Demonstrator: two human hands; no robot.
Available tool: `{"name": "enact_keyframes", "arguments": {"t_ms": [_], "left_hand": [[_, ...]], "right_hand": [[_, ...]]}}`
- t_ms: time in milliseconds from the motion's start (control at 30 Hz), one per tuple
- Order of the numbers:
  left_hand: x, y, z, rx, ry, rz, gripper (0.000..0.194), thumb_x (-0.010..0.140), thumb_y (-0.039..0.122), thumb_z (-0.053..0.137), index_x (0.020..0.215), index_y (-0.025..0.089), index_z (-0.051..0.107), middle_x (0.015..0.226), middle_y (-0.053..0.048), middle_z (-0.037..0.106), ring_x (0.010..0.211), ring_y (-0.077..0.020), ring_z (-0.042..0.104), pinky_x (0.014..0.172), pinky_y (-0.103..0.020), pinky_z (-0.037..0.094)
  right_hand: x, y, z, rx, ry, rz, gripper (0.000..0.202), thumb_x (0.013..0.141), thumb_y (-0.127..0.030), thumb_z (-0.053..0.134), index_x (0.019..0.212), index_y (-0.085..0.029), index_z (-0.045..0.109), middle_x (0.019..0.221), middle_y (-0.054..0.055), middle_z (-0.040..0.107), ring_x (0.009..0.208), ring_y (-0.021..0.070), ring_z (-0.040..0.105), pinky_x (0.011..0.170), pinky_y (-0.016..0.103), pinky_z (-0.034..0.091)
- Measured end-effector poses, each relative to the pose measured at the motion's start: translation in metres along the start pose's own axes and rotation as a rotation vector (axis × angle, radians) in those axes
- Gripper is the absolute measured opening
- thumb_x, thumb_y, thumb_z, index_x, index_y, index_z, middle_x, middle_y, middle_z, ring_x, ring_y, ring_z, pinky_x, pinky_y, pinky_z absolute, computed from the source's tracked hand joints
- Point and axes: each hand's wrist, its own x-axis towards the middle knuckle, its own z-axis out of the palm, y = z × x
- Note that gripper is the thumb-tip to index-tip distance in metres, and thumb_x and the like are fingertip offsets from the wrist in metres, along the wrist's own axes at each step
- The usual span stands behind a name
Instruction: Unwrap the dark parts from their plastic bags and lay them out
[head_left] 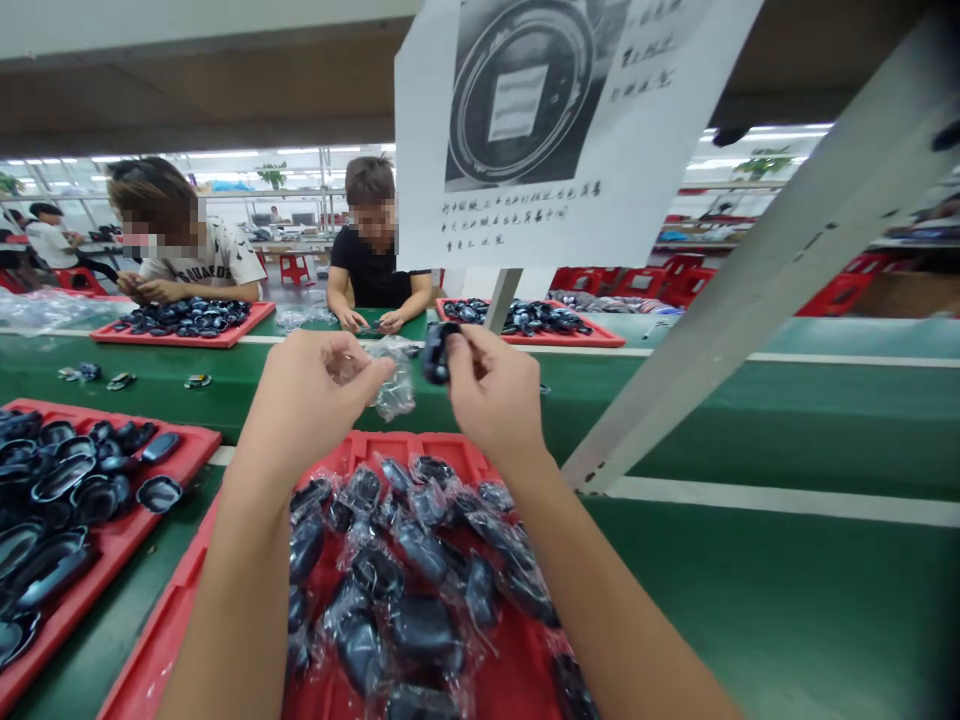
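The left hand (315, 390) pinches clear film (397, 388); beside it, the right hand (496, 390) grips a dark shell (434, 353), best held lightly.

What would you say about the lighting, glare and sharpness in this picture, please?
Head view: bright glints break up the surfaces of the plastic-wrapped parts in the red tray; the dark part in the right hand looks soft, its fine detail lost; handwriting on the paper sheet is smeared; background ceiling lights show as bright strips.
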Motion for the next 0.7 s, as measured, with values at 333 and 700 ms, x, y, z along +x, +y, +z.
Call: {"name": "enact_keyframes", "arguments": {"t_ms": [333, 700], "left_hand": [[0.002, -0.001, -0.007, -0.226, 0.031, -0.079, 0.016, 0.077, 0.012, 0.050, 0.084, 0.021, 0.062, 0.065, -0.001, 0.065, 0.051, -0.0153, 0.059, 0.047, -0.026, 0.043], [-0.001, -0.003, -0.003, 0.104, -0.123, -0.092, 0.029, 0.083, 0.052, 0.070, 0.082, 0.024, 0.064, 0.056, 0.001, 0.055, 0.053, -0.0180, 0.053, 0.051, -0.030, 0.035]], "right_hand": [[0.010, 0.071, 0.013, -0.376, -0.676, 0.425, 0.028, 0.099, -0.021, 0.048, 0.101, -0.010, 0.074, 0.087, 0.016, 0.076, 0.075, 0.0231, 0.069, 0.069, 0.030, 0.048], [-0.009, 0.054, 0.033, -0.283, -1.092, 0.201, 0.012, 0.075, -0.006, 0.068, 0.069, -0.016, 0.066, 0.071, 0.004, 0.069, 0.063, 0.0152, 0.058, 0.060, 0.027, 0.042]]}}
